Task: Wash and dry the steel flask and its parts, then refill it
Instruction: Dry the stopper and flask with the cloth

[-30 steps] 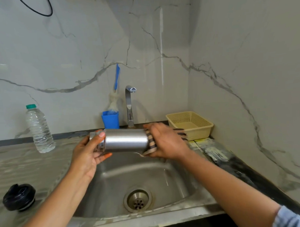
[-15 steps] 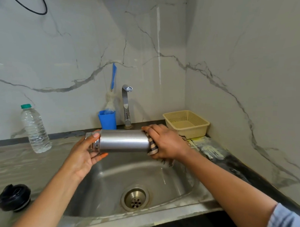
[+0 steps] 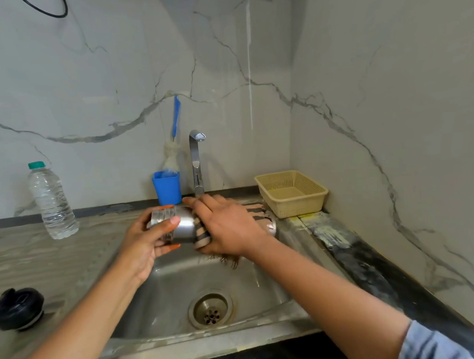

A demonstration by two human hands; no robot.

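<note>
Nearest you, at the bottom right corner, your blue sleeve (image 3: 435,344) is cut off by the frame. At the left edge a black lid (image 3: 17,309) lies on the wet tabletop (image 3: 45,266), part of it out of view. Both forearms reach forward over the steel sink (image 3: 209,338), above its drain (image 3: 211,310).

Over the basin you hold the steel flask (image 3: 183,227) on its side, off every surface. Your left hand (image 3: 149,238) grips its threaded neck end, fingers curled behind and thumb across the front. Your right hand (image 3: 229,228) wraps a striped cloth (image 3: 201,235) round the flask's body, fingers curved over the top. The hand and cloth hide most of the flask, and its mouth cannot be seen.

Against the back wall stand a water bottle (image 3: 52,202), a blue cup (image 3: 167,187) holding a brush (image 3: 176,119), the tap (image 3: 196,162) and a yellow basket (image 3: 292,193).
</note>
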